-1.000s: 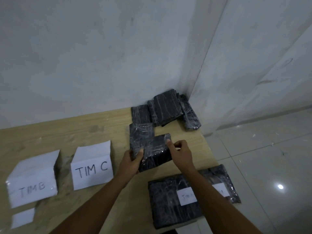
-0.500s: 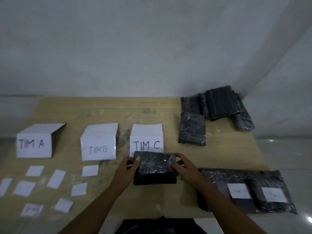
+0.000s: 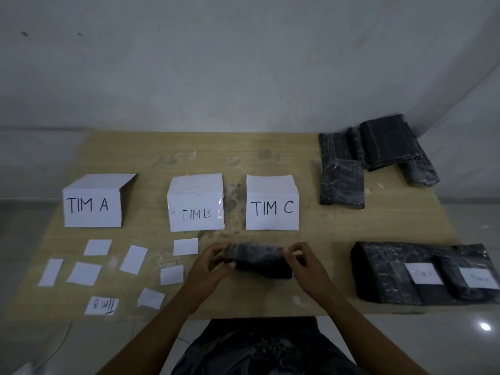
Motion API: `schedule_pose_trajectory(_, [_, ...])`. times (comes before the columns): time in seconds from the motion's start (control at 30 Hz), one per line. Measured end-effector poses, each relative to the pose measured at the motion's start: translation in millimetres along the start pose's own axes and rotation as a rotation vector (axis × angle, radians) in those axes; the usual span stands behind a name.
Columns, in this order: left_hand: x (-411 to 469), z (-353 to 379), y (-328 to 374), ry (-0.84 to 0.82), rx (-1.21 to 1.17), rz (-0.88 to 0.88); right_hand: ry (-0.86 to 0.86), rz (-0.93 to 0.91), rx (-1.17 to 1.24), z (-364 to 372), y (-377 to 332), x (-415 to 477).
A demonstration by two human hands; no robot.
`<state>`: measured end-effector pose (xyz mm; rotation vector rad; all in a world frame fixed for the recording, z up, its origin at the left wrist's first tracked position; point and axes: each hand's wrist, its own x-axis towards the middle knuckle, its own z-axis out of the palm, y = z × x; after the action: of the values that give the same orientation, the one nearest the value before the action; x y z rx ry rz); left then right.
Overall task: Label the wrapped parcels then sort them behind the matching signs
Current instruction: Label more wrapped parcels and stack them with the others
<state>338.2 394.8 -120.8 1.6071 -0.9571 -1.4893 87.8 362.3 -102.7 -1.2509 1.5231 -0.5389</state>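
A small black wrapped parcel (image 3: 259, 259) is held between both hands just above the table, in front of the TIM C sign (image 3: 272, 209). My left hand (image 3: 208, 269) grips its left end and my right hand (image 3: 304, 263) pinches its right end. The TIM A sign (image 3: 90, 204) and TIM B sign (image 3: 196, 209) stand to the left. Several blank paper labels (image 3: 134, 259) and one written label (image 3: 102, 305) lie at the front left.
Several unlabelled black parcels (image 3: 342, 182) are piled at the table's back right corner. Two labelled black parcels (image 3: 384, 274) lie at the front right, near the wooden table's (image 3: 270, 155) edge. A white wall stands close behind the table.
Both hands carried the small parcel from the back right pile to the front middle and tilted it. The view swung left, bringing all three signs and the labels into sight.
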Motion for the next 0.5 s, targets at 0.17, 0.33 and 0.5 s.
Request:
schedule_pose_trajectory(0.17, [-7,-10,-10,0.034,-0.012,-0.007,0.075,-0.048,0.028,24,22,-17])
schedule_pose_trajectory(0.33, [-14,-15,-35,-0.031,0.106,-0.038,0.069,-0.009,-0.060,38,34,-30])
schedule_pose_trajectory(0.5, [-16,-12,-42,-0.051,0.141,-0.036,0.090,-0.013,-0.081,40,46,-35])
